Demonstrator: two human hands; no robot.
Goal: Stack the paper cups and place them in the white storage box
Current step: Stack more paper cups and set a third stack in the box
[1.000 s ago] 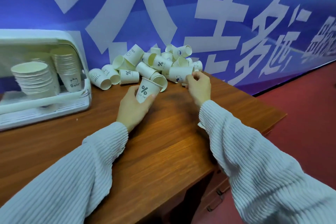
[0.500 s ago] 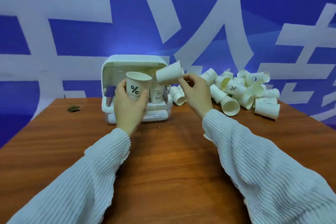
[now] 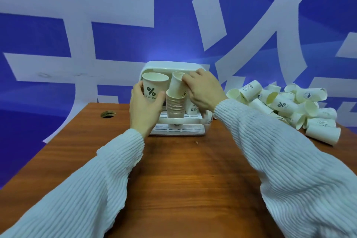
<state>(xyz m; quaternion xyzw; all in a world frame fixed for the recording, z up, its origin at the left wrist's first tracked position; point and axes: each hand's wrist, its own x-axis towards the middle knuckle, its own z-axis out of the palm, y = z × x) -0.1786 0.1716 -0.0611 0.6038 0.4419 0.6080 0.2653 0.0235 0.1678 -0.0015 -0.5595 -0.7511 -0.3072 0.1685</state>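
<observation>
A plain paper cup point(image 3: 177, 83), tilted and pinched at its rim by the right hand point(image 3: 202, 91), goes into the top of a stack of cups point(image 3: 174, 105) standing inside the open white storage box point(image 3: 172, 64). Half a second ago that cup was in the air beside the box; a second ago both hands were at the loose pile. The left hand point(image 3: 144, 106) grips an upright cup printed with a percent sign point(image 3: 153, 88), held just beside the stack and judged next in line. A second stack marked "Beer" point(image 3: 193, 107) stands behind, partly hidden by the right hand. Many cups point(image 3: 286, 102) lie jumbled to the right, so most of the work remains. The box sits on a brown wooden desk point(image 3: 183, 170) with a round cable hole point(image 3: 108, 114), against a blue banner with large white characters point(image 3: 96, 31).
</observation>
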